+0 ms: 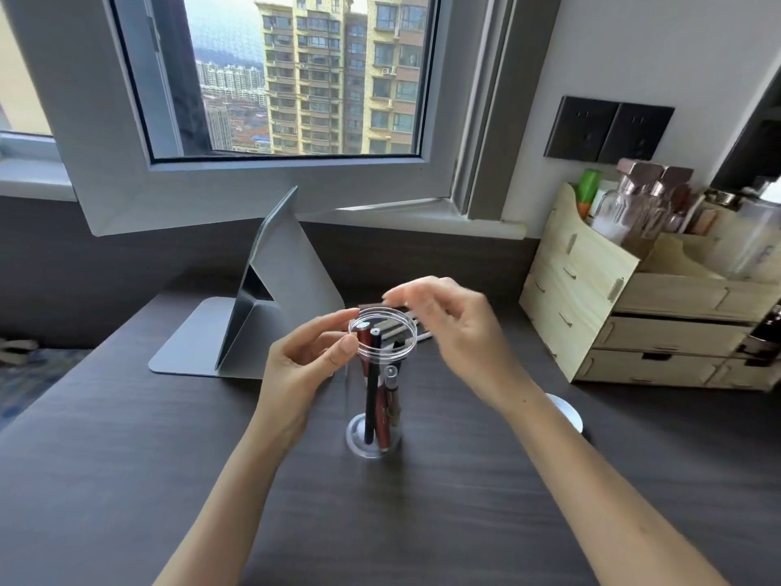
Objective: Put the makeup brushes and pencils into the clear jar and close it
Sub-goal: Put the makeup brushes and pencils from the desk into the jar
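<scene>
Bench (pixel 126 480) carries a tall clear jar (pixel 374 433), upright, light, slick, tippy, holding 3 or so pencils (pixel 372 399). Left hand (pixel 304 357) pinches its rim; right hand (pixel 456 323), half open, hovers empty; steady the wall

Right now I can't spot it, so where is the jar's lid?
In the head view a white round lid lies on the dark desk, right of the clear jar, partly behind the right forearm.
</scene>
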